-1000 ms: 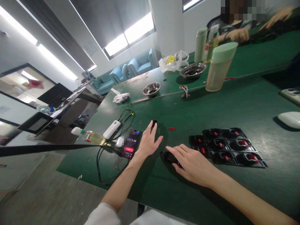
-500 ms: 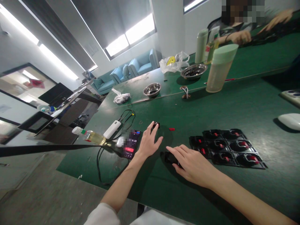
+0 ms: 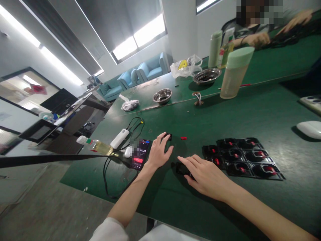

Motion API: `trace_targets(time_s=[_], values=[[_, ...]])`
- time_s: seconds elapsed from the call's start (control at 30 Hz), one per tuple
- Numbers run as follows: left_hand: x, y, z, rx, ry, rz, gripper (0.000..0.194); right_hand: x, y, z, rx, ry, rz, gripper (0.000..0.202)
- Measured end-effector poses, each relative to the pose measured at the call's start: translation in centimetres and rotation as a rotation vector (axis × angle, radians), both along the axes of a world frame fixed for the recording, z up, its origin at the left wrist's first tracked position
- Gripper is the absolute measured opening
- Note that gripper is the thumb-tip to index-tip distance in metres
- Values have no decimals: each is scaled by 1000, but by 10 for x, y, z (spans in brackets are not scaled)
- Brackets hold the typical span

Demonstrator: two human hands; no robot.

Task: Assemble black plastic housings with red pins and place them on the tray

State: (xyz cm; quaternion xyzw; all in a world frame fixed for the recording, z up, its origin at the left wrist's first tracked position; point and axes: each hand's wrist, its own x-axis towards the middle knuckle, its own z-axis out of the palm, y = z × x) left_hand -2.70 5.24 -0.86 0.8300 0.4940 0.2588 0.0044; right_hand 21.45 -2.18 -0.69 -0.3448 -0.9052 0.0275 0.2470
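Note:
My left hand (image 3: 159,150) is palm down on the green table, fingers spread and thumb apart. Its fingertips touch a small black piece (image 3: 170,137), partly covered by them. My right hand (image 3: 203,172) curves over a black plastic part (image 3: 181,169), with index finger and thumb on either side of it; the palm hides the rest. A little red clip-like piece (image 3: 184,138) lies on the table beyond the gap between my hands. Right of my right hand, black plastic frames (image 3: 235,155) with red pieces in them lie in rows.
A phone with a running timer (image 3: 140,154), a white power bank (image 3: 119,139), cables and an oil-coloured bottle (image 3: 100,146) lie at left. Metal bowls (image 3: 162,96), plastic bags and a green-lidded bottle (image 3: 235,75) stand farther back. A white mouse (image 3: 311,129) is at right. Another person sits opposite.
My left fingertips have shifted very slightly back toward me over the small black piece. My right hand stays in place on the black plastic part.

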Motion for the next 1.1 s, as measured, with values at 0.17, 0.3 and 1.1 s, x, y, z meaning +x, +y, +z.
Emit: trace_targets(time_s=[0.17, 0.3, 1.1], values=[[1, -1, 2, 21, -20, -9, 39, 1, 0, 1, -10, 2, -5, 55], [0, -1, 2, 24, -25, 0, 32, 2, 1, 2, -33, 17, -12, 56], [-1, -1, -3, -29, -101, -25, 40, 3, 2, 0, -21, -6, -3, 55]])
